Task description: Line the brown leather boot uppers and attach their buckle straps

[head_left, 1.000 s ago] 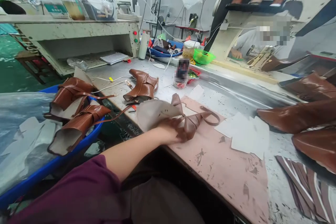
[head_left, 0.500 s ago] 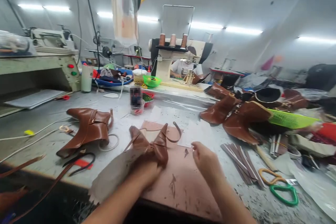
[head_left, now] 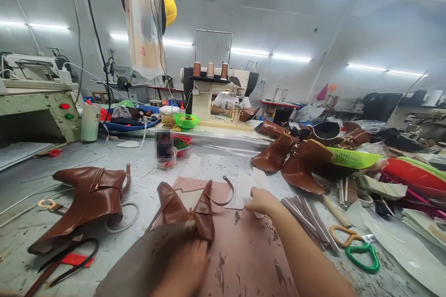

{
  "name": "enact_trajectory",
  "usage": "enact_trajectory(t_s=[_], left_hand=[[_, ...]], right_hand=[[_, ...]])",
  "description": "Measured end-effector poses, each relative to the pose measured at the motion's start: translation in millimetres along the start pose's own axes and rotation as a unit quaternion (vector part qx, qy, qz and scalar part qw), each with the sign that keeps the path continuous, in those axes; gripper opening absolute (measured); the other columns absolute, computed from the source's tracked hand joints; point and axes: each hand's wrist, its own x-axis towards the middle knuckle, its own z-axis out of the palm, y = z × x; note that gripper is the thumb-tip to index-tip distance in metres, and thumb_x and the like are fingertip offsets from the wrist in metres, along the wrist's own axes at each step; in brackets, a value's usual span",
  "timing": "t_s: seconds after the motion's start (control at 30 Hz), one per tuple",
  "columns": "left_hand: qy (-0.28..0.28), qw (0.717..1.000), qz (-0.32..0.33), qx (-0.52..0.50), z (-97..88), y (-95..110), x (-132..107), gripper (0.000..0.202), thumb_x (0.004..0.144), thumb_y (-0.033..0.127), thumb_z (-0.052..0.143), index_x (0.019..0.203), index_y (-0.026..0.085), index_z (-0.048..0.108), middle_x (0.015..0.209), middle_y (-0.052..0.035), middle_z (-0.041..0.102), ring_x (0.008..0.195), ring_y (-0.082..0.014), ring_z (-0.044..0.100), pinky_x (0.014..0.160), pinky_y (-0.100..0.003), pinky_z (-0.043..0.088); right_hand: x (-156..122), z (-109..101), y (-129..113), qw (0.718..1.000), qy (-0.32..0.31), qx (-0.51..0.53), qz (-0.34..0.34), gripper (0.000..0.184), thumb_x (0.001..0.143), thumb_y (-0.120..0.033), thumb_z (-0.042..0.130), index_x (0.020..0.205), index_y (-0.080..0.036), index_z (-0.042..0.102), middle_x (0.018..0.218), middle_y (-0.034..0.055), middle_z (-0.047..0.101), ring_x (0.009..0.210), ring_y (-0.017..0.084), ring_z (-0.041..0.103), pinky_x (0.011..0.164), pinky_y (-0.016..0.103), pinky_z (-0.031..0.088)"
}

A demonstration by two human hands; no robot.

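A brown leather boot upper [head_left: 174, 206] with a grey lining lies on the pinkish board [head_left: 240, 250], its two pointed flaps spread toward the back. My left hand [head_left: 193, 262] is closed on its near part, blurred and partly hidden by the lining. A thin brown strap [head_left: 228, 192] curls out to the right of the flaps. My right hand [head_left: 263, 202] rests over the white pieces [head_left: 241, 188] at the board's far right edge, fingers curled together and touching them. Whatever sits between those fingertips is too small to make out.
Another brown boot upper [head_left: 94, 195] lies left, beside cords and black straps. Several boots [head_left: 306, 164] are piled at right near a lime basket [head_left: 355, 158]. Grey-brown strips [head_left: 308, 222] and green-orange scissors [head_left: 362, 255] lie right. A sewing machine [head_left: 205, 102] stands behind, with a person beyond.
The view has tilted up and shifted right. My right hand has moved forward onto the white pieces, its fingers curling in. My left hand stays on the boot upper.
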Motion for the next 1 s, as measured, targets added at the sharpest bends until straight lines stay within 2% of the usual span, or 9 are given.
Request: enact_trajectory(t_s=[0.13,0.2,0.27,0.33,0.47,0.7,0.83,0.93,1.0], left_hand=[[-0.104,0.989,0.075,0.071,-13.7,38,1,0.034,0.084,0.025,0.034,0.083,0.016,0.066,0.079,-0.0161,0.065,0.075,-0.0299,0.062,0.064,-0.043,0.05],[-0.113,0.987,0.104,0.043,-21.5,61,23,0.031,0.083,0.03,0.041,0.095,0.012,0.064,0.099,-0.0198,0.063,0.091,-0.0333,0.06,0.075,-0.046,0.048],[-0.104,0.989,0.102,0.03,-22.4,78,56,0.047,0.08,0.031,0.049,0.118,0.003,0.052,0.127,-0.0256,0.046,0.118,-0.0365,0.043,0.097,-0.048,0.036],[-0.106,0.991,0.082,0.016,-15.5,90,90,0.066,0.079,0.032,0.054,0.133,0.0,0.033,0.141,-0.0252,0.027,0.131,-0.0349,0.023,0.107,-0.047,0.022],[-0.107,0.994,0.036,-0.005,3.8,96,127,0.079,0.078,0.038,0.056,0.139,0.004,0.021,0.142,-0.0256,0.024,0.129,-0.0394,0.025,0.103,-0.052,0.027],[-0.117,0.992,0.05,-0.016,9.9,86,117,0.082,0.073,0.049,0.06,0.135,0.004,0.032,0.142,-0.0223,0.025,0.132,-0.0361,0.02,0.108,-0.045,0.021],[-0.11,0.993,0.039,-0.021,12.0,89,120,0.08,0.071,0.05,0.062,0.132,0.003,0.036,0.141,-0.0253,0.025,0.131,-0.0395,0.019,0.106,-0.05,0.02],[-0.099,0.993,0.035,-0.05,8.4,92,127,0.072,0.07,0.049,0.063,0.125,0.005,0.046,0.135,-0.0255,0.036,0.127,-0.0417,0.026,0.102,-0.053,0.022],[-0.094,0.992,0.028,-0.084,1.9,93,131,0.064,0.071,0.05,0.061,0.116,0.005,0.053,0.127,-0.0256,0.044,0.122,-0.0429,0.032,0.099,-0.056,0.023]], right_hand=[[5,-9,8,0.999,-0.027,-0.007,-0.037,0.021,0.088,-0.032,0.051,0.098,-0.015,0.059,0.102,0.0054,0.061,0.09,0.017,0.058,0.08,0.037,0.048],[7,-14,15,0.998,-0.037,-0.001,-0.052,0.022,0.088,-0.032,0.05,0.1,-0.015,0.058,0.103,0.0055,0.06,0.09,0.017,0.058,0.079,0.037,0.049],[7,-18,24,0.997,-0.051,0.004,-0.064,0.023,0.088,-0.032,0.05,0.101,-0.014,0.058,0.101,0.005,0.06,0.087,0.016,0.059,0.076,0.036,0.05],[6,-20,31,0.995,-0.06,0.004,-0.076,0.023,0.088,-0.032,0.05,0.102,-0.014,0.057,0.1,0.0047,0.061,0.084,0.016,0.06,0.074,0.035,0.051],[7,-22,40,0.993,-0.044,-0.02,-0.103,0.023,0.088,-0.031,0.051,0.103,-0.015,0.057,0.105,0.0054,0.059,0.091,0.017,0.059,0.078,0.037,0.049],[15,-39,31,0.986,-0.031,-0.101,-0.13,0.022,0.088,-0.031,0.052,0.102,-0.015,0.057,0.1,0.0047,0.06,0.084,0.015,0.06,0.073,0.034,0.051],[16,-86,34,0.977,0.088,-0.154,-0.114,0.023,0.087,-0.03,0.053,0.103,-0.015,0.057,0.103,0.0049,0.06,0.088,0.017,0.059,0.076,0.036,0.05],[5,-137,46,0.952,0.228,-0.18,-0.096,0.023,0.087,-0.029,0.053,0.103,-0.014,0.057,0.111,0.0075,0.056,0.101,0.021,0.054,0.087,0.043,0.043],[-12,-164,55,0.929,0.3,-0.186,-0.107,0.017,0.087,-0.021,0.048,0.098,-0.012,0.059,0.109,0.0105,0.057,0.103,0.023,0.052,0.088,0.043,0.038]])
